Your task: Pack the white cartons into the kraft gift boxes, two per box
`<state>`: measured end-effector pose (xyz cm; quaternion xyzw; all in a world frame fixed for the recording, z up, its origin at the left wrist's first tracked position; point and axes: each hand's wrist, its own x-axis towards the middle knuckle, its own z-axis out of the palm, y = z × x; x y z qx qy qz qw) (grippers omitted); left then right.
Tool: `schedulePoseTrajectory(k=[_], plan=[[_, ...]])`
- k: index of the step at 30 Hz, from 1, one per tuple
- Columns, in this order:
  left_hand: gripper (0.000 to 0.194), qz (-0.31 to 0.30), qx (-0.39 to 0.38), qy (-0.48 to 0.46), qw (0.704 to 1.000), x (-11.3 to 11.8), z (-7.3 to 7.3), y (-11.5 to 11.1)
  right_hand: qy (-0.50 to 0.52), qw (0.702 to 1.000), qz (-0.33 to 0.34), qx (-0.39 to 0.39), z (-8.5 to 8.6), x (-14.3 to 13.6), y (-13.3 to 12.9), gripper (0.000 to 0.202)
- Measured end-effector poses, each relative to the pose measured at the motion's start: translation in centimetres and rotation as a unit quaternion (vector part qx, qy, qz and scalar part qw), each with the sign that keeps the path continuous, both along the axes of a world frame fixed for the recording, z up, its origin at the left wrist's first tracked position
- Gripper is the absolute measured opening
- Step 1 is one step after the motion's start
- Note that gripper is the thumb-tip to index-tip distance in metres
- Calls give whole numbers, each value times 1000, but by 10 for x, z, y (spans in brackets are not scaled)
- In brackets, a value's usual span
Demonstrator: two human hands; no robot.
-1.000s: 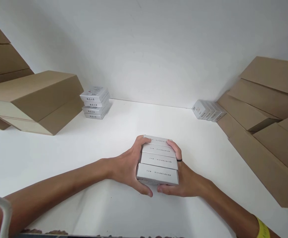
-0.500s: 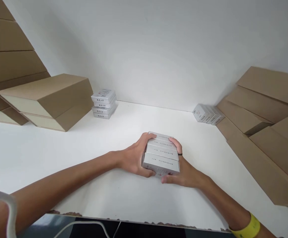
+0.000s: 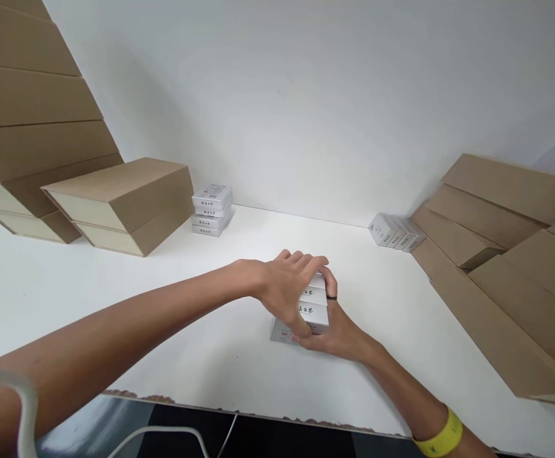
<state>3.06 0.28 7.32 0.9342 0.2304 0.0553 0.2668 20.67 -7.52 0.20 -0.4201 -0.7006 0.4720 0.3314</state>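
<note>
Several small silver-white boxes (image 3: 314,312) with dark characters printed on them stand in a tight row on the white table. My left hand (image 3: 284,286) lies across their left side and top, its thumb at the near face and its fingers reaching over the far end. Around their right side is my right hand (image 3: 337,331), a dark ring on one finger, with its thumb at the near face. Both hands are closed on the row. Part of one box shows low at the left, under my left hand. Much of the row is hidden by my hands.
A stack of similar small boxes (image 3: 212,210) stands at the back left, and a leaning row of them (image 3: 396,233) at the back right. Brown cartons (image 3: 129,194) are piled on the left, more brown cartons (image 3: 511,254) on the right. A white cable (image 3: 24,401) crosses the lower left.
My left hand has moved from the boxes' left side up over their top. The boxes now show a different printed face, and the right hand still holds their right side. The view has shifted slightly.
</note>
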Motion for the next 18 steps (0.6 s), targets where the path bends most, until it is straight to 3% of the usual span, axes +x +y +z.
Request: schedulePoseTrajectory(k=[5,8,11,13,15,18], plan=[[95,-13,-30,-65,997,-15,-7,5,-21,999,3,24,-4,4,4,117],[126,43,-80,-97,991,-38,-14,4,-35,998,5,52,-12,8,9,123],[148,95,-155,-97,979,-61,-35,3,-38,996,21,77,-22,12,14,130],[146,86,-164,-121,975,-68,-53,0,-35,995,36,88,-26,14,17,129],[129,62,-147,-157,975,-68,-68,-1,-32,994,42,96,-27,14,17,124],[105,26,-105,-205,973,-59,-74,0,-38,993,37,104,-23,14,17,119]])
